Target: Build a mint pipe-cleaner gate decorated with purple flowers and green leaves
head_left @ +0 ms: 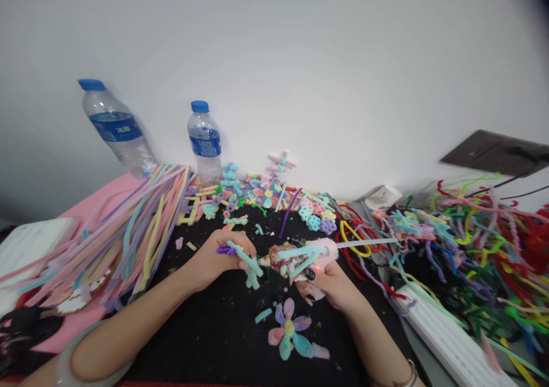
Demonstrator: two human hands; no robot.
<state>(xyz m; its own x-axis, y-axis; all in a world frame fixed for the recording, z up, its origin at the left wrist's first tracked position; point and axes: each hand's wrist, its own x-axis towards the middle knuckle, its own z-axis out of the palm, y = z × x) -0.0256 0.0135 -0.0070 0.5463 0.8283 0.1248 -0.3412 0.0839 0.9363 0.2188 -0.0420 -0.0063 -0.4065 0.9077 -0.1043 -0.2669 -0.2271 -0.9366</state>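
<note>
My left hand (pixel 226 254) is closed on a mint-green pipe-cleaner piece (pixel 249 264) with a purple bit at its end. My right hand (pixel 323 284) is wrapped round a pink glue gun (pixel 323 253), its nozzle pointing left toward the fingers of my left hand. Mint strips lie along the gun's front, and a white glue stick (pixel 369 242) sticks out of its back. Just below the hands, a multicoloured flower (pixel 289 328) with a yellow centre rests on the black mat (pixel 206 335), beside a short teal piece (pixel 263 315).
Two water bottles (pixel 115 127) (pixel 205 141) stand against the wall. Long pastel pipe cleaners (pixel 146 221) lie at left, small finished shapes (pixel 266 190) along the back. At right are tangled coloured stems (pixel 484 267), a white power strip (pixel 450 335) and a paper cup (pixel 383 196).
</note>
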